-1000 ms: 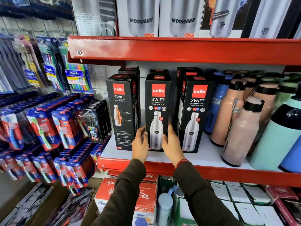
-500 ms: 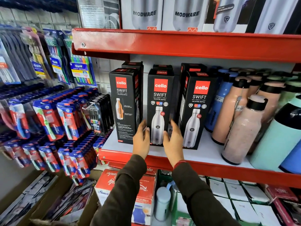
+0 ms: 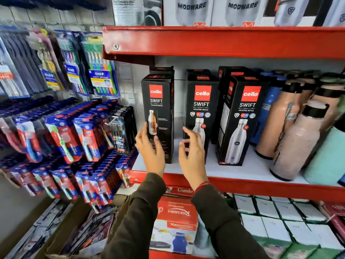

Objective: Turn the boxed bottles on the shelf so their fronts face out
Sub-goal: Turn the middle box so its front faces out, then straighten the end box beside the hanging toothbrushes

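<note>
Three black "cello SWIFT" bottle boxes stand in a row at the front of the red shelf (image 3: 242, 186). The left box (image 3: 158, 109) shows a face with an orange bottle and small text. The middle box (image 3: 201, 109) and the right box (image 3: 244, 116) show a white bottle picture. More black boxes stand behind them. My left hand (image 3: 151, 148) is open at the left box's lower left corner, fingers against its edge. My right hand (image 3: 192, 154) hovers open between the left and middle boxes, in front of the middle one's lower part, holding nothing.
Loose pink bottles (image 3: 296, 139), a blue one and a mint one crowd the shelf's right side. Packs of toothbrushes (image 3: 74, 139) hang on the wall to the left. White Modware boxes (image 3: 192, 10) stand on the shelf above. Red and white cartons (image 3: 177, 217) fill the level below.
Both hands have left the middle box, which stands facing out. They moved left and up: the left hand now reaches the left box, the right hand hangs in the gap beside it.
</note>
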The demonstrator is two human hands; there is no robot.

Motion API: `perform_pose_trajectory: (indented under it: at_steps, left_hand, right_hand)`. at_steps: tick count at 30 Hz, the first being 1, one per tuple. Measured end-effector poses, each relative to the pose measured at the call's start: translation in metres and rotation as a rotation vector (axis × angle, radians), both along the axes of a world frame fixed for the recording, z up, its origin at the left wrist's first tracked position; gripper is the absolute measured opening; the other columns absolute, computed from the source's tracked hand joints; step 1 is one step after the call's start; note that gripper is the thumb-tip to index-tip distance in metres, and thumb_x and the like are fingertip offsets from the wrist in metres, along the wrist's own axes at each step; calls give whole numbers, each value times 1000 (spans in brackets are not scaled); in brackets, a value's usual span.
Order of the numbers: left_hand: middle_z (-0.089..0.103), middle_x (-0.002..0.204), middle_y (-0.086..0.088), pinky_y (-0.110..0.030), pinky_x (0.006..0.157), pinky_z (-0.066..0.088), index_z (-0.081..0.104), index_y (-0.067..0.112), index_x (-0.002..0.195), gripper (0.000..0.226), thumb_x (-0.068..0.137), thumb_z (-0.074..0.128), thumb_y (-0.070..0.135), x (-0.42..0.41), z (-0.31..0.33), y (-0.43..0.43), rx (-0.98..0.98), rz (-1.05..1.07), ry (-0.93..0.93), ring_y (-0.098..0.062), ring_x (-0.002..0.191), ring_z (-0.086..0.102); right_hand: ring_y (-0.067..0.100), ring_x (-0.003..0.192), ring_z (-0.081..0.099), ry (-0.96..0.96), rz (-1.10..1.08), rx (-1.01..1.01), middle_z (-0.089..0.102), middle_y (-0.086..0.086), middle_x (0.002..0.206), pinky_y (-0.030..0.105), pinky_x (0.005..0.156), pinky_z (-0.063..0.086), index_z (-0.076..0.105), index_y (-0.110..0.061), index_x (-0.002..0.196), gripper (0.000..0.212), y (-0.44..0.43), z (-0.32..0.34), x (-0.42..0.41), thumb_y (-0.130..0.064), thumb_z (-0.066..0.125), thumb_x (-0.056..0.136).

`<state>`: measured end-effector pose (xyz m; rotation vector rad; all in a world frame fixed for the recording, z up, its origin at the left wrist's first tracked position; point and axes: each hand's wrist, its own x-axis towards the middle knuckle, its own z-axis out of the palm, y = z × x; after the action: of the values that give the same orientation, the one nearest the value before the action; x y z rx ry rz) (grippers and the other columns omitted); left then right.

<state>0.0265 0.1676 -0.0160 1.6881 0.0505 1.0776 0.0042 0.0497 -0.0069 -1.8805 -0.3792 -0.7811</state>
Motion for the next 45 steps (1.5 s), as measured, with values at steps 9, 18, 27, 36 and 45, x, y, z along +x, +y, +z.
perform_pose_trajectory:
  at_steps: [9,18,27,36,45]
  left_hand:
    - [46,150,-9,-9,103,26,39,6,148,43,106,36,13,21,-5,45,-51,-333,224,-20,141,41]
    - [66,129,7,-31,105,46,60,35,131,40,105,30,40,9,3,61,-309,-543,235,-8,124,59]
    - [77,105,11,-27,72,61,76,29,105,48,102,34,50,-8,6,73,-423,-467,109,-11,102,73]
    - [61,131,7,-25,109,41,54,16,137,36,106,38,22,16,2,87,-298,-419,128,-11,127,55]
    - [64,111,19,-41,108,43,61,47,101,33,103,43,19,22,0,87,-336,-539,272,-7,111,60]
  right_hand:
    - [24,131,50,218,-49,-116,53,12,142,25,109,36,40,-10,145,46,40,-6,18,-6,41,99]
    - [17,115,62,209,-18,-29,65,3,124,35,100,51,50,-21,134,48,55,-7,20,-21,64,88]
    - [8,107,58,166,-179,-7,65,-7,116,25,90,51,49,-30,121,83,66,7,20,-58,85,52]
    - [12,111,60,164,-83,-6,63,-10,115,35,94,54,48,-33,122,78,65,9,19,-49,84,54]
    - [21,137,43,268,28,-112,46,7,148,41,113,38,14,-20,155,97,58,5,25,-29,74,80]
